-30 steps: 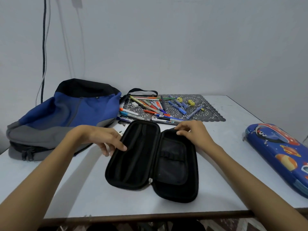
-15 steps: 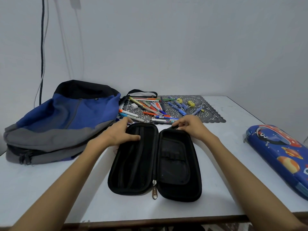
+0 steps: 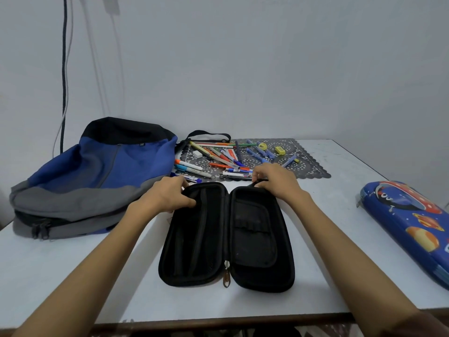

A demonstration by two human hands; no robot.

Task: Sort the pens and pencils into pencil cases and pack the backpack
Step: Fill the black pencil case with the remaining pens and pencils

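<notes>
A black pencil case point(image 3: 226, 237) lies open and flat on the white table point(image 3: 73, 276), both halves holding nothing. My left hand point(image 3: 167, 197) grips the far rim of its left half, thumb inside. My right hand point(image 3: 274, 182) grips the far rim of its right half. Behind the case, several pens and pencils point(image 3: 223, 159) lie loose on a dark lace mat point(image 3: 308, 166), with a white eraser point(image 3: 197, 154) and a yellow sharpener point(image 3: 280, 150). A blue and grey backpack point(image 3: 97, 176) lies flat at the left. A blue space-print pencil case point(image 3: 413, 227) lies shut at the right.
The table stands against a white wall, with cables point(image 3: 64, 69) hanging at the back left. The table's front edge point(image 3: 218, 322) runs close below my forearms. A black strap point(image 3: 209, 135) of the backpack loops onto the mat.
My left hand came from the case's left side up to its far rim and took hold. The open case slid a little toward the table's front edge and lies flatter.
</notes>
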